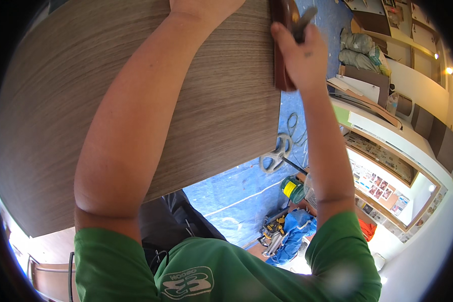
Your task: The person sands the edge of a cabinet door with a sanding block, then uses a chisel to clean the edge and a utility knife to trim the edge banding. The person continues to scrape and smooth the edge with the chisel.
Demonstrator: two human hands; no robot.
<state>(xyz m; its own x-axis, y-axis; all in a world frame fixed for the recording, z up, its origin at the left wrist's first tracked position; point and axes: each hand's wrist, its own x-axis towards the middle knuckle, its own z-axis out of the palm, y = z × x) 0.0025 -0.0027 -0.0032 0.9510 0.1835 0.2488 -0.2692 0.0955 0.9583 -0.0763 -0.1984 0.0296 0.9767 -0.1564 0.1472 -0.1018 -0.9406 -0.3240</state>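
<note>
A large wood-grain board [226, 105] lies under my arms, its right edge running away from me. My right hand [307, 58] is closed around a reddish-brown wooden hand plane [283, 75], which sits along that right edge near the far end. The plane has a dark crosswise handle, and my thumb presses on its body. At the top of the picture, my left hand [206, 6] reaches over the board; only its wrist and back show, and its fingers are cut off by the frame.
Blue sheeting [236, 191] covers the floor. To the right stand a fan with a round grey base [276, 153], a green canister [293, 189] and yellow-and-black tools [274, 231] beside a blue bag [297, 231]. Stuffed sacks [357, 50] lie farther off near cabinet panels.
</note>
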